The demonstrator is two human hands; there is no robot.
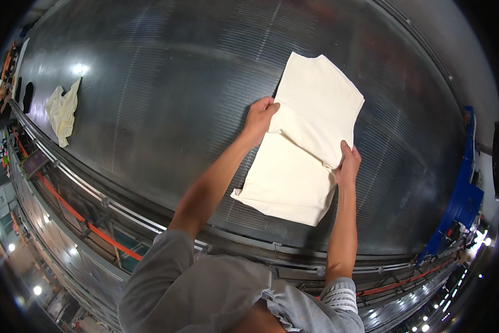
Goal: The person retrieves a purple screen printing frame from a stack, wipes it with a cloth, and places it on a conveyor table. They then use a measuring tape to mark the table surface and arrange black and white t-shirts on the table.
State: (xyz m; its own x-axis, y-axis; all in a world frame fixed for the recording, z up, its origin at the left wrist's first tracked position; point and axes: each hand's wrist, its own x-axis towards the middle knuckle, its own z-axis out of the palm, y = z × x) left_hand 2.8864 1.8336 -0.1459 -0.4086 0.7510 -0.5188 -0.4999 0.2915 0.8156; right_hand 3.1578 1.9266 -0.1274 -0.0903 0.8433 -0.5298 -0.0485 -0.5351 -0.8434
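A cream-coloured piece of fabric, apparently a garment panel [316,105], lies over the dark metal table with a fold running across its middle. My left hand [259,119] pinches its left edge, the thumb on top and the fingers underneath. On the opposite edge, near the fold, my right hand [348,162] grips the cloth, also with the thumb uppermost. The upper part of the cloth looks fairly flat, with a shallow notch in its far edge. The near part hangs toward me, its lower left corner turned up. Fingers under the cloth are hidden.
The dark, perforated metal table [166,94] stretches far to the left. A crumpled cream cloth [63,111] lies there beside a small black item [28,97]. A metal rail [122,210] runs along the near edge. A blue machine frame [457,194] stands at the right end.
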